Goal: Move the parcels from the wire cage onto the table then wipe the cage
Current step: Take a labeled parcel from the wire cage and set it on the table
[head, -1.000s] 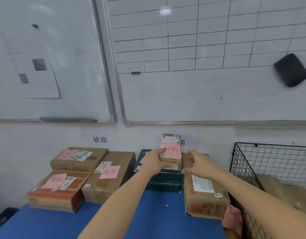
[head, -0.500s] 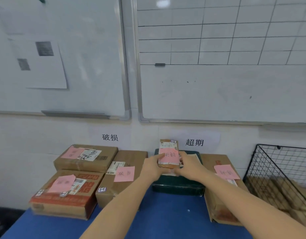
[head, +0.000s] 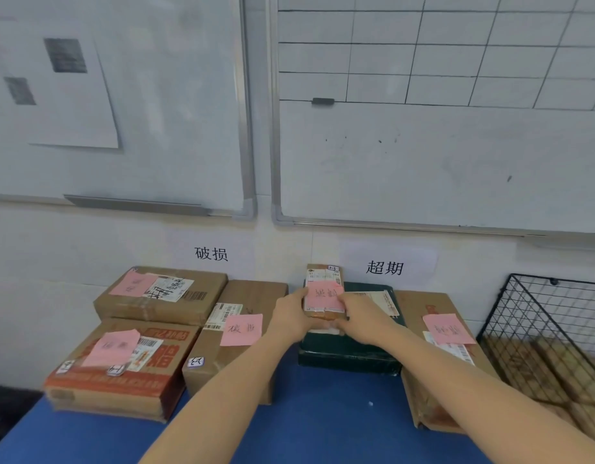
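A small brown parcel (head: 323,279) with a pink note lies on top of a dark green box (head: 351,354) at the back of the blue table (head: 306,426). My left hand (head: 291,316) grips its left side and my right hand (head: 359,314) holds its right side. The black wire cage (head: 537,329) stands at the right edge, with brown parcels inside behind the mesh.
Two stacked cardboard boxes (head: 121,370) and another box (head: 235,333), each with a pink note, sit at the table's left. A further cardboard box (head: 436,363) lies right of the green one, close to the cage. Whiteboards hang on the wall behind.
Both hands have lowered the small parcel onto the green box and closed in on its sides. The view has swung left, so less of the cage shows.
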Tool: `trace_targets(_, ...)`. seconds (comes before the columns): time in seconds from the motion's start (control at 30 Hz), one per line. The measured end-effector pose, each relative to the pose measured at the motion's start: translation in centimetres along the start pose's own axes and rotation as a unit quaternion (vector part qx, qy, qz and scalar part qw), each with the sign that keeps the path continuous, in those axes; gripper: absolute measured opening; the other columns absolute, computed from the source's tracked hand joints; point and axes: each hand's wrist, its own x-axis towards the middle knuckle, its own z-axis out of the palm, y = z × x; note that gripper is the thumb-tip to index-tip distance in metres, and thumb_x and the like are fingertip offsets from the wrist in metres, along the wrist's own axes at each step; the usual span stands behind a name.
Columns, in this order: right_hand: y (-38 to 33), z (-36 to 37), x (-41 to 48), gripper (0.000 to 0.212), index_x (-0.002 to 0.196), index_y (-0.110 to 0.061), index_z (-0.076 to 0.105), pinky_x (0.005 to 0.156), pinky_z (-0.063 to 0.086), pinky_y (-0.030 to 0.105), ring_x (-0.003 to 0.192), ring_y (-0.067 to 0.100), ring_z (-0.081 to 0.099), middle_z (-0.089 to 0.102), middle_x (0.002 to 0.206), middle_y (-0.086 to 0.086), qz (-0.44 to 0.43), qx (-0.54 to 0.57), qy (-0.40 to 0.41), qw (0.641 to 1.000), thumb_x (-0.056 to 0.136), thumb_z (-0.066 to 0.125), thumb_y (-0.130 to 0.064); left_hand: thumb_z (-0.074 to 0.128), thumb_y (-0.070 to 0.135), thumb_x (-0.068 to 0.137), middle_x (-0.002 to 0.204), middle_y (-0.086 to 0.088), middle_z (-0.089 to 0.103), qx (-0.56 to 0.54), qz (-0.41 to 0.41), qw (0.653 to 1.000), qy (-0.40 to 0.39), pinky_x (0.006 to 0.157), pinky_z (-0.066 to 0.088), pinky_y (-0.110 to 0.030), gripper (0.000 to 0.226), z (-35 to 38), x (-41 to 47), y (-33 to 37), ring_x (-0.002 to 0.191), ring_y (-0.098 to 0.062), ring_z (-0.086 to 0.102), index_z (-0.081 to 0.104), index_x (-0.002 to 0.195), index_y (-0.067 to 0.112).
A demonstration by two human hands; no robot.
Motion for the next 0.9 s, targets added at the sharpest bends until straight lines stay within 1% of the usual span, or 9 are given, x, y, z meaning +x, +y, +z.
trace_targets(0.13, 0.1, 0.4, 0.0, 0.034, 0.121, -0.009, 0.052, 0.076, 0.046, 0.024, 0.094, 0.017, 0.058, 0.061, 0.114, 0.008, -0.009, -0.016, 0.001, 1.0, 0.092, 0.06, -0.026, 0.088, 0.033, 0.062, 0.128, -0.004, 0.059, 0.01, 0.002, 1.0, -0.007, 0.093, 0.042, -0.022, 0.09, -0.2, 0.0, 0.0, 0.114, -0.015, 0.056, 0.045, 0.138, 0.012)
trace_targets(0.23, -0.1, -0.3, -0.5, 0.046, 0.127, -0.011, 0.048, 0.079, 0.045, 0.025, 0.099, 0.018, 0.056, 0.059, 0.121, 0.007, -0.014, -0.007, -0.016, 1.0, 0.089, 0.065, -0.029, 0.088, 0.038, 0.06, 0.124, -0.002, 0.06, 0.052, 0.034, 0.998, -0.015, 0.095, 0.045, -0.027, 0.086, -0.7, -0.1, 0.5, 0.115, -0.017, 0.055, 0.048, 0.133, 0.017)
trace_targets(0.33, 0.0, -2.0, -1.3, 0.053, 0.135, -0.011, 0.045, 0.088, 0.045, 0.028, 0.112, 0.023, 0.055, 0.055, 0.128, 0.01, -0.019, -0.021, -0.016, 0.999, 0.089, 0.066, -0.027, 0.087, 0.042, 0.06, 0.135, -0.002, 0.047, 0.082, 0.08, 0.993, -0.017, 0.101, 0.035, -0.031, 0.1, -2.0, -0.3, 1.7, 0.127, -0.019, 0.041, 0.034, 0.142, 0.02)
trace_targets(0.43, 1.2, -3.5, -2.4, 0.07, 0.146, -0.009, 0.031, 0.099, 0.042, 0.032, 0.125, 0.023, 0.048, 0.047, 0.141, 0.009, 0.002, -0.017, 0.024, 1.0, 0.089, 0.066, -0.032, 0.074, 0.049, 0.074, 0.148, -0.003, 0.033, 0.096, 0.099, 0.99, -0.007, 0.108, 0.029, -0.035, 0.095, -3.2, -0.4, 3.6, 0.136, -0.021, 0.032, 0.023, 0.148, 0.019)
trace_targets(0.53, 2.6, -4.7, -3.8, 0.073, 0.15, -0.015, 0.024, 0.107, 0.036, 0.032, 0.134, 0.019, 0.041, 0.039, 0.15, 0.006, -0.01, -0.027, 0.071, 0.997, 0.091, 0.062, -0.035, 0.053, 0.061, 0.085, 0.156, -0.004, 0.022, 0.121, 0.127, 0.985, 0.003, 0.115, 0.024, -0.04, 0.085, -2.8, -0.1, 5.2, 0.142, -0.022, 0.024, 0.019, 0.151, 0.019)
trace_targets(0.6, 3.7, -5.7, -5.3, 0.073, 0.151, -0.017, 0.022, 0.108, 0.035, 0.032, 0.135, 0.02, 0.039, 0.036, 0.152, 0.004, -0.019, -0.048, 0.099, 0.994, 0.092, 0.06, -0.037, 0.044, 0.061, 0.089, 0.159, -0.001, 0.011, 0.157, 0.147, 0.977, 0.006, 0.117, 0.02, -0.039, 0.079, -1.6, -0.3, 6.7, 0.144, -0.021, 0.018, 0.019, 0.151, 0.019)
trace_targets(0.67, 5.1, -6.7, -6.8, 0.072, 0.152, -0.017, 0.021, 0.105, 0.035, 0.031, 0.133, 0.022, 0.04, 0.039, 0.15, 0.005, -0.015, -0.079, 0.125, 0.989, 0.093, 0.057, -0.036, 0.038, 0.059, 0.092, 0.16, 0.0, 0.002, 0.196, 0.172, 0.965, 0.015, 0.116, 0.017, -0.037, 0.073, 0.0, -0.6, 8.4, 0.146, -0.021, 0.013, 0.023, 0.151, 0.017)
trace_targets(0.77, 8.0, -8.1, -9.3, 0.07, 0.151, -0.015, 0.021, 0.104, 0.036, 0.033, 0.128, 0.025, 0.045, 0.046, 0.144, 0.01, 0.012, -0.097, 0.143, 0.985, 0.093, 0.056, -0.033, 0.035, 0.056, 0.095, 0.16, -0.001, 0.004, 0.194, 0.199, 0.96, -0.012, 0.116, 0.014, -0.036, 0.067, 3.0, -1.2, 11.2, 0.146, -0.021, 0.011, 0.027, 0.149, 0.017)
trace_targets(0.9, 13.1, -10.7, -13.8, 0.066, 0.15, -0.016, 0.027, 0.108, 0.033, 0.034, 0.133, 0.023, 0.041, 0.042, 0.148, 0.007, 0.04, -0.104, 0.155, 0.982, 0.093, 0.054, -0.034, 0.031, 0.056, 0.097, 0.158, -0.002, 0.019, 0.216, 0.232, 0.948, -0.033, 0.118, 0.014, -0.042, 0.063, 7.9, -2.0, 16.2, 0.145, -0.018, 0.017, 0.028, 0.149, 0.021)
